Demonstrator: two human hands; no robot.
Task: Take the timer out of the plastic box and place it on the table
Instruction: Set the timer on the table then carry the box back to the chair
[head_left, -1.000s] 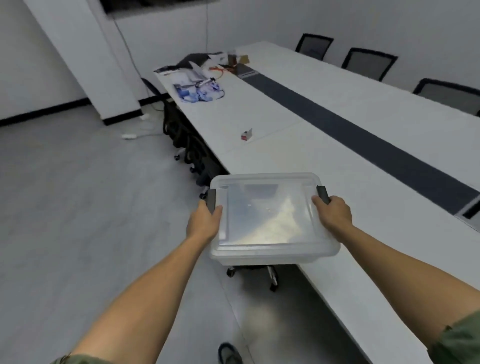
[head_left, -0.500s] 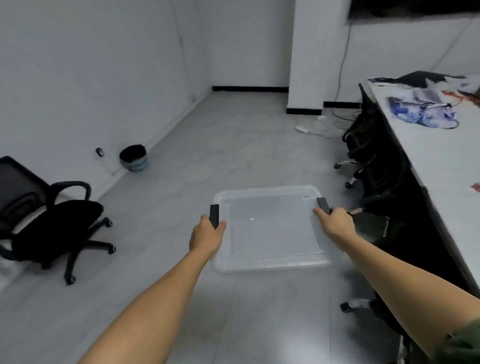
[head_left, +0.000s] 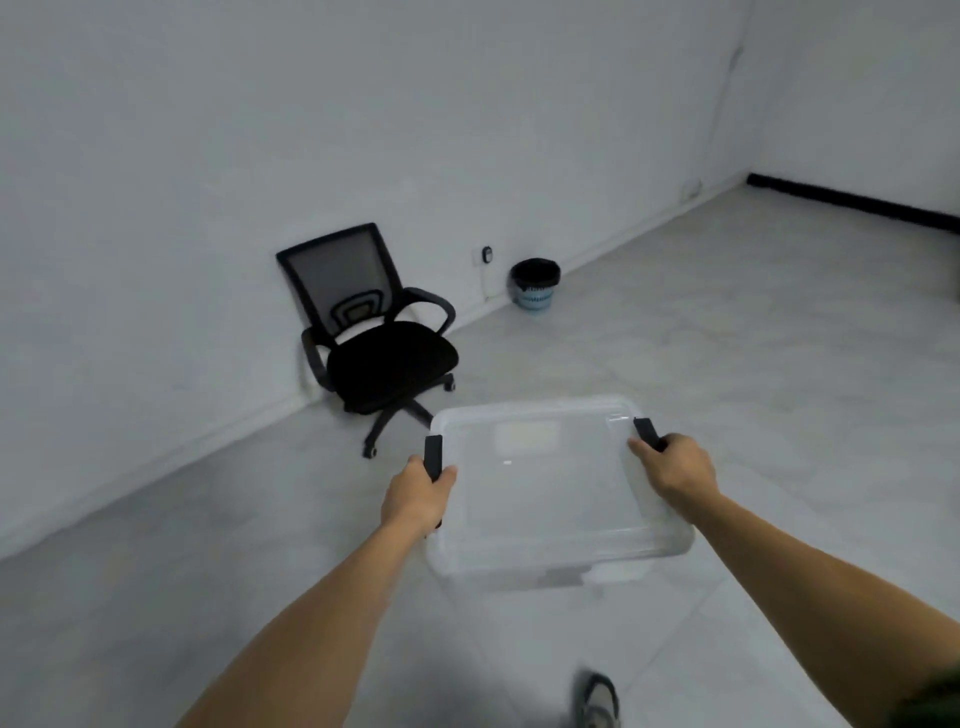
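Fingers (head_left: 444, 474) of the left hand (head_left: 415, 499) are clenched on the black latch (head_left: 432, 457) at the box's (head_left: 550, 499) nine o'clock side; those of the right hand (head_left: 675, 467) grip the matching latch (head_left: 647, 434) at three o'clock. The box is carried level in the air over the floor (head_left: 753, 364), lid on. It looks light and stiff, its clear plastic probably slick, so the end latches seem the surest hold. The timer cannot be made out through the cloudy lid; only a pale patch and a small white speck show. No surface is in view. A shoe (head_left: 600, 701) is cut off at six o'clock. Farther off, at eleven o'clock, a chair (head_left: 374, 338) stands by the wall, with a bin (head_left: 535, 286) at twelve.
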